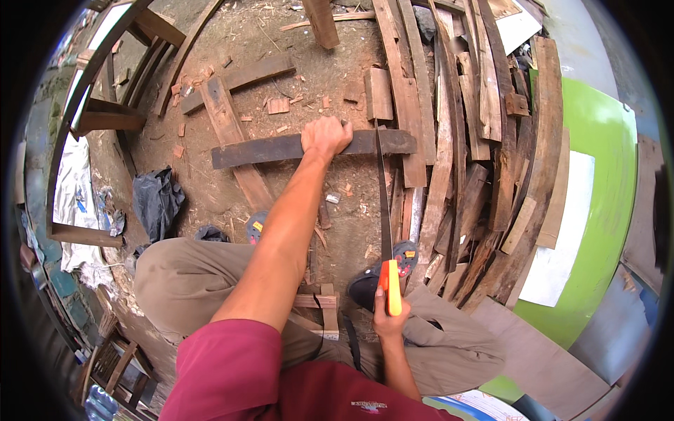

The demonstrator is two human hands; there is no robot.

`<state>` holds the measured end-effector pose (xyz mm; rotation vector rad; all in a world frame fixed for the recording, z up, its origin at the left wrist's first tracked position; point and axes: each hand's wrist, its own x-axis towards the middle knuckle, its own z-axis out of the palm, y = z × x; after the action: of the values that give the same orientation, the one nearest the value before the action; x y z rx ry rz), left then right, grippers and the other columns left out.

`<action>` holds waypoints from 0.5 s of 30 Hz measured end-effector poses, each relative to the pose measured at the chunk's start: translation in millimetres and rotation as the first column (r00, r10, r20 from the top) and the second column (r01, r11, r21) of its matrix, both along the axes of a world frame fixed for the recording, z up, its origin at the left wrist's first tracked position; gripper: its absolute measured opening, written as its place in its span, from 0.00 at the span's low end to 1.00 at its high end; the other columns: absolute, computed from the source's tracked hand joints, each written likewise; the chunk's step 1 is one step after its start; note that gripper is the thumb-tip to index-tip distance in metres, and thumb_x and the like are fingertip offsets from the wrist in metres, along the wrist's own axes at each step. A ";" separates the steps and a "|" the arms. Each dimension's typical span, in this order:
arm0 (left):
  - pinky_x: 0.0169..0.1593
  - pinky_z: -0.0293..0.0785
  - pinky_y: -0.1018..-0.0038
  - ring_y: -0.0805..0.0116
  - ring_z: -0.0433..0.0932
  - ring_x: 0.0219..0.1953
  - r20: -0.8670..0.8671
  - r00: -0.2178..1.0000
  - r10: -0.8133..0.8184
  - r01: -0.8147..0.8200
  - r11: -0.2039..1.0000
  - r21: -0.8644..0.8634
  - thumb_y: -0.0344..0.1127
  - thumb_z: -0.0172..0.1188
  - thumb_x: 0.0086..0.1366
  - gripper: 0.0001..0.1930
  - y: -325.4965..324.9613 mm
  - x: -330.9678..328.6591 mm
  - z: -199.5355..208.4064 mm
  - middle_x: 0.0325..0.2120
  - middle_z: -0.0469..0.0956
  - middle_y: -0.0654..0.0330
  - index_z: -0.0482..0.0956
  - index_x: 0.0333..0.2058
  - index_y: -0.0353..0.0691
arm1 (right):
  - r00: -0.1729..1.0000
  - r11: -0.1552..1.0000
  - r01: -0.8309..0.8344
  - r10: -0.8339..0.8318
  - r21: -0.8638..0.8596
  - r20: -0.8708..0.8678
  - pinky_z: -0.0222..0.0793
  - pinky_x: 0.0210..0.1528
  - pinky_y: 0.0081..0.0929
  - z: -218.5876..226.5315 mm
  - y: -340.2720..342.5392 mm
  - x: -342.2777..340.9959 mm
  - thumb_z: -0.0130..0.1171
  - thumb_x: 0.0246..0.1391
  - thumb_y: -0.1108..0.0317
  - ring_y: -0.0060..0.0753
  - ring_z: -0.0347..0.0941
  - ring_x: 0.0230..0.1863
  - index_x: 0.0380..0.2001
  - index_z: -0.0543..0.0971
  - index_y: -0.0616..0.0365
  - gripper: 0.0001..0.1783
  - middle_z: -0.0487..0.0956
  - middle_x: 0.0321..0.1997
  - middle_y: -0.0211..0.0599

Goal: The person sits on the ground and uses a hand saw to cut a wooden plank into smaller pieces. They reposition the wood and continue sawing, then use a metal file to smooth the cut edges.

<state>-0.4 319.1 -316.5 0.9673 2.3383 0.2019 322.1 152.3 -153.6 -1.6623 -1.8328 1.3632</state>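
A dark, weathered wooden plank (260, 150) lies crosswise in front of me, its left part over a lighter board (228, 116) on the ground. My left hand (325, 137) is closed on it, right of its middle, with the arm stretched out. In my right hand (390, 317), close to my right knee, is the red and yellow handle of a handsaw (385, 217). The saw's long blade points away from me and crosses the plank near its right end. How deep the teeth sit in the wood I cannot tell.
Long stacked boards (449, 140) fill the ground to the right, beside a green panel (604, 210). A wooden frame (112, 121) stands at the left, near a black plastic bag (157, 202). Wood scraps (278, 106) litter the dirt. My shoe (404, 256) is close to the blade.
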 end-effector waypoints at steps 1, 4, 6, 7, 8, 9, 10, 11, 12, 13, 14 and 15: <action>0.46 0.80 0.55 0.43 0.85 0.40 0.006 1.000 -0.008 0.008 1.000 -0.005 0.55 0.53 0.64 0.27 1.4 -2.9 1.7 0.33 0.84 0.41 0.87 0.31 0.32 | 1.000 0.999 -0.020 0.020 0.037 -0.007 0.68 0.26 0.30 -4.3 3.1 -0.6 0.61 0.60 0.74 0.24 0.72 0.20 0.27 0.79 0.67 0.08 0.73 0.17 0.37; 0.46 0.80 0.55 0.43 0.85 0.40 -0.002 1.000 -0.031 0.031 1.000 0.002 0.54 0.52 0.65 0.27 1.6 7.3 -2.1 0.32 0.84 0.41 0.87 0.31 0.32 | 0.994 0.997 0.074 -0.073 0.011 -0.086 0.67 0.24 0.30 -41.8 17.1 0.4 0.61 0.59 0.73 0.25 0.73 0.19 0.27 0.80 0.67 0.09 0.75 0.17 0.35; 0.47 0.80 0.55 0.43 0.85 0.40 -0.014 1.000 -0.012 0.012 1.000 0.012 0.54 0.52 0.65 0.27 8.6 1.2 -4.5 0.33 0.84 0.41 0.87 0.32 0.32 | 0.989 0.994 0.088 -0.096 -0.067 -0.117 0.61 0.21 0.27 -47.7 52.7 -39.0 0.62 0.59 0.72 0.21 0.67 0.16 0.24 0.80 0.66 0.11 0.72 0.14 0.31; 0.47 0.80 0.55 0.43 0.85 0.40 -0.017 1.000 0.003 -0.003 1.000 0.008 0.54 0.52 0.65 0.27 9.2 -1.3 -6.5 0.34 0.84 0.40 0.87 0.33 0.32 | 1.000 0.997 -0.010 0.011 0.075 -0.013 0.61 0.21 0.26 -45.2 60.0 -57.8 0.62 0.59 0.72 0.19 0.65 0.17 0.23 0.79 0.66 0.11 0.71 0.14 0.31; 0.49 0.79 0.55 0.43 0.84 0.42 0.006 0.999 0.046 -0.046 0.999 -0.002 0.54 0.52 0.65 0.27 16.6 -5.7 1.3 0.35 0.84 0.40 0.86 0.35 0.31 | 0.997 0.998 0.042 -0.038 0.055 -0.067 0.60 0.21 0.26 -47.1 61.6 -71.6 0.63 0.58 0.71 0.17 0.64 0.17 0.22 0.78 0.65 0.12 0.70 0.14 0.29; 0.49 0.79 0.55 0.43 0.84 0.43 -0.005 0.999 0.043 -0.043 0.999 -0.005 0.54 0.52 0.65 0.27 16.6 -9.1 0.6 0.36 0.84 0.40 0.86 0.36 0.31 | 0.989 0.996 0.081 -0.077 0.029 -0.126 0.59 0.21 0.26 -48.6 62.3 -78.9 0.63 0.58 0.71 0.16 0.64 0.18 0.21 0.77 0.65 0.13 0.70 0.14 0.28; 0.50 0.79 0.55 0.43 0.84 0.43 -0.014 0.999 0.039 -0.039 0.999 -0.007 0.54 0.52 0.65 0.28 15.8 -11.5 -1.3 0.36 0.84 0.40 0.86 0.37 0.31 | 0.991 0.998 0.056 -0.052 0.027 -0.122 0.59 0.21 0.25 -48.0 67.6 -76.8 0.63 0.58 0.71 0.16 0.63 0.18 0.20 0.76 0.64 0.13 0.69 0.14 0.27; 0.51 0.79 0.55 0.43 0.84 0.44 -0.024 0.999 0.034 -0.034 0.999 -0.011 0.54 0.52 0.65 0.28 15.0 -13.4 -2.3 0.36 0.84 0.40 0.86 0.38 0.31 | 0.993 0.999 0.031 -0.028 0.024 -0.118 0.59 0.21 0.25 -46.8 74.6 -71.0 0.63 0.58 0.71 0.15 0.63 0.18 0.20 0.76 0.64 0.14 0.69 0.14 0.26; 0.51 0.78 0.55 0.43 0.84 0.44 0.028 1.000 0.012 -0.010 0.999 -0.047 0.55 0.50 0.66 0.30 16.3 -13.6 5.5 0.35 0.84 0.40 0.84 0.44 0.29 | 0.995 1.000 0.022 -0.020 0.016 -0.100 0.58 0.21 0.25 -42.8 77.2 -61.5 0.64 0.58 0.71 0.15 0.62 0.18 0.19 0.75 0.63 0.14 0.68 0.14 0.25; 0.51 0.78 0.55 0.43 0.84 0.44 0.024 1.000 0.014 -0.013 0.999 -0.049 0.55 0.50 0.66 0.30 15.8 -14.1 3.2 0.36 0.84 0.40 0.82 0.46 0.29 | 0.980 0.979 0.104 -0.131 -0.177 -0.150 0.57 0.21 0.25 -43.7 86.3 -51.1 0.63 0.58 0.72 0.15 0.62 0.18 0.19 0.75 0.63 0.14 0.68 0.14 0.23; 0.52 0.78 0.55 0.43 0.84 0.44 0.020 1.000 0.018 -0.017 0.999 -0.052 0.55 0.49 0.66 0.31 14.3 -13.6 -1.2 0.36 0.84 0.40 0.80 0.49 0.28 | 0.986 0.983 0.067 -0.092 -0.171 -0.142 0.57 0.21 0.25 -42.0 92.8 -43.4 0.63 0.59 0.73 0.15 0.62 0.19 0.20 0.75 0.63 0.14 0.68 0.15 0.23; 0.52 0.78 0.55 0.44 0.83 0.44 0.014 1.000 0.019 -0.018 0.999 -0.049 0.55 0.49 0.66 0.32 17.3 -15.1 -0.8 0.36 0.84 0.40 0.79 0.52 0.28 | 0.989 0.987 0.032 -0.054 -0.160 -0.136 0.57 0.21 0.24 -38.9 99.9 -43.1 0.62 0.59 0.73 0.15 0.62 0.19 0.20 0.75 0.63 0.13 0.68 0.15 0.24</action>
<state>-15.5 336.4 -317.3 0.9179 2.3287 0.1583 278.9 252.2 -192.5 -1.6253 -1.6393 1.5993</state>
